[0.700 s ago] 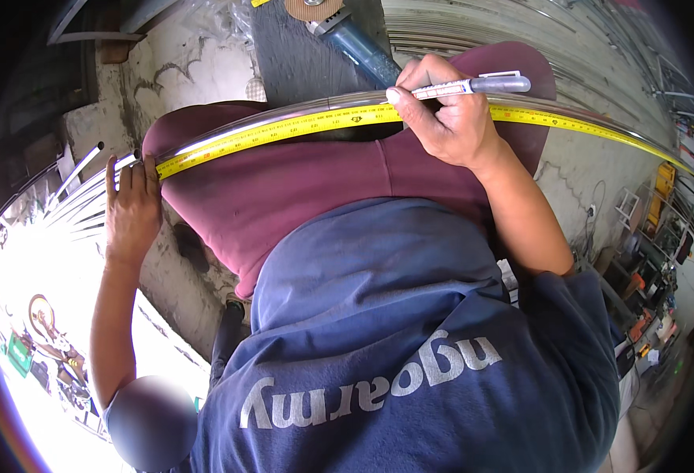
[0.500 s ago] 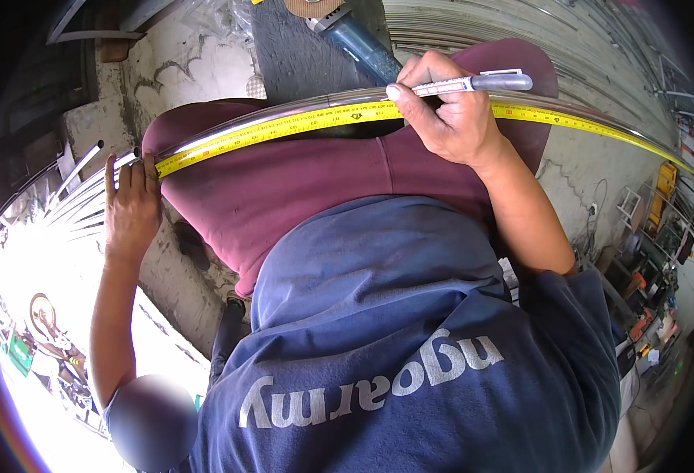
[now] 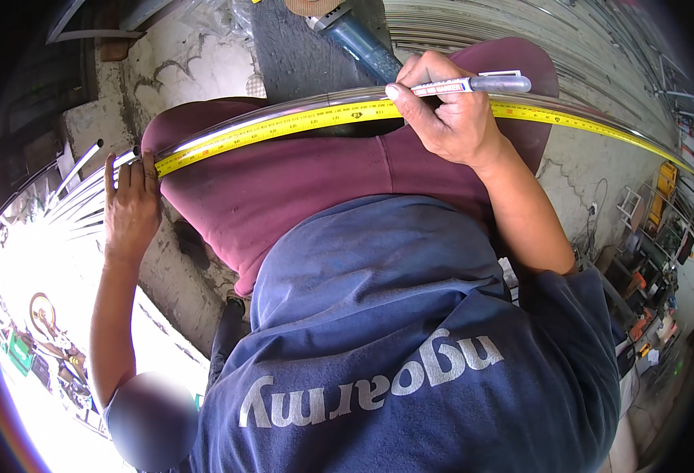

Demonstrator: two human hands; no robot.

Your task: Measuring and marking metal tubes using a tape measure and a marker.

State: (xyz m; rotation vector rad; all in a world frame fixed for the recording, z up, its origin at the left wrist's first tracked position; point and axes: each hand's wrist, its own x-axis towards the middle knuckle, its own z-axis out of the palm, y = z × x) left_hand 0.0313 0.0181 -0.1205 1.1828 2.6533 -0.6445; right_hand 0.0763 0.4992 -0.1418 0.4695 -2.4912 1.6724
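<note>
A shiny metal tube [image 3: 284, 109] lies across my thighs from left to right, with a yellow measuring tape [image 3: 284, 128] stretched along its near side. My left hand [image 3: 132, 201] is closed at the left end, its fingers over the tape's end beside the tube. Around the middle right, my right hand [image 3: 453, 122] grips a marker pen [image 3: 501, 82] between thumb and fingers, held nearly level just above the tube. The pen's grey cap end points right. Its other end is hidden by the thumb and fingers, which rest at the tube and tape.
A blue angle grinder [image 3: 363, 49] with a brown disc lies on a dark board [image 3: 284, 47] beyond my knees. Many long metal bars [image 3: 457, 27] lie at the far right. More tubes [image 3: 87, 206] stick out at the left. Tools and boxes [image 3: 639, 276] crowd the right side.
</note>
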